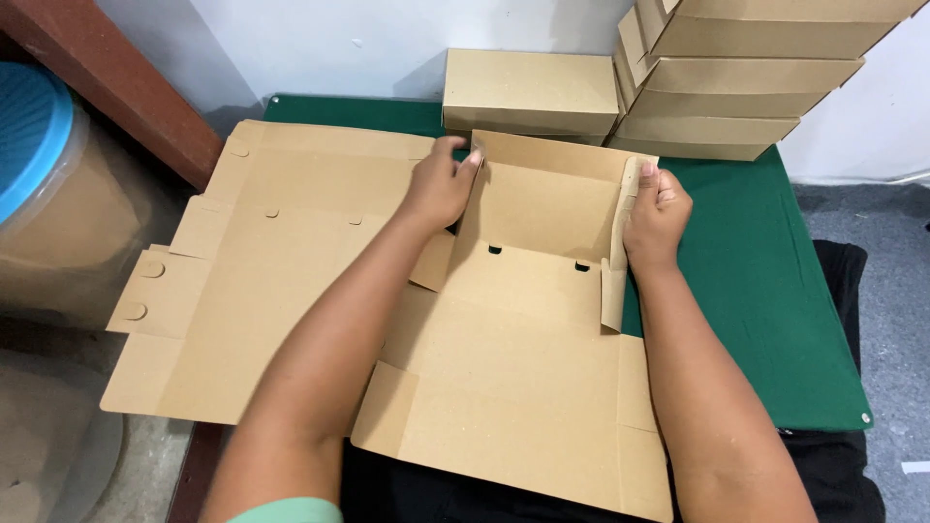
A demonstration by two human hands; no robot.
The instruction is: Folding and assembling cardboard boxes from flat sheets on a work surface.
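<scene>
A green-covered table (pixel 775 291) stands against a white wall (pixel 387 39), with grey floor at 3 o'clock; on it lies the die-cut cardboard blank (pixel 513 387) you are working, its near flaps flat toward 6 o'clock and its far panel raised at 12 o'clock; your left hand (pixel 441 184) sits at the 11 o'clock corner of that raised section, fingers closed together and pinching the top edge of the left side flap; your right hand (pixel 657 215) sits at 1 o'clock, fingers curled and clamped on the upright right side flap (pixel 620 242), thumb on the inner face; two tab slots show along the fold between your hands; a second flat blank (pixel 252 291) lies at 9 o'clock, partly under your left forearm and overhanging the table edge; one finished closed box (pixel 531 92) rests at 12 o'clock, just behind the raised panel; a stack of finished boxes (pixel 736 77) stands at 1 o'clock, leaning slightly; a drum with a blue lid (pixel 29 126) stands well off at 10 o'clock beside a brown wooden beam (pixel 116 87).
</scene>
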